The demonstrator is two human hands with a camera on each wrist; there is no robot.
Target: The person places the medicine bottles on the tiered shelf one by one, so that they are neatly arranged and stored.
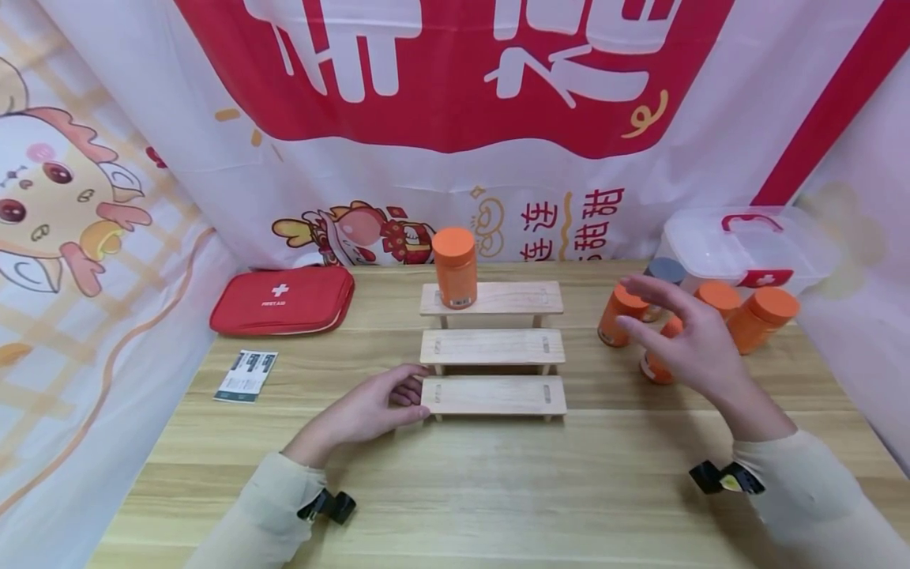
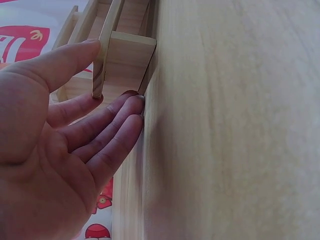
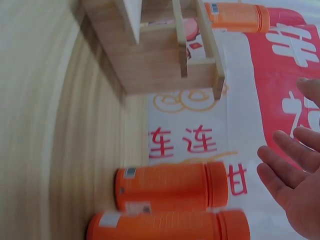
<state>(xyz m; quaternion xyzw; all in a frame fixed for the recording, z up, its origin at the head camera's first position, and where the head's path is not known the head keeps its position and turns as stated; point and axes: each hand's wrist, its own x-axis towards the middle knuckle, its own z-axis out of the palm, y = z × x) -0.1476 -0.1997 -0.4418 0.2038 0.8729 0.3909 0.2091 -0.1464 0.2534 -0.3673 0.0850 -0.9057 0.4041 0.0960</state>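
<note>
A three-tier wooden step stand [image 1: 492,346] stands mid-table, with one orange bottle [image 1: 456,269] upright on its top tier. At the left end of the lowest tier is my left hand [image 1: 377,403]; its thumb and index finger hold the board's end, while the other fingers are bent beneath it in the left wrist view. My right hand [image 1: 686,336] is raised over the group of orange bottles on the right, thumb and fingers spread apart and holding nothing. The nearest orange bottle [image 1: 656,367] is partly hidden under it, and another orange bottle [image 1: 613,318] stands just left of it.
Two more orange bottles, one at the far right [image 1: 764,316], and a grey-lidded bottle [image 1: 665,271] stand before a clear plastic box [image 1: 753,237]. A red first aid pouch [image 1: 282,300] and a printed card [image 1: 246,375] lie at left. A printed cloth hangs behind.
</note>
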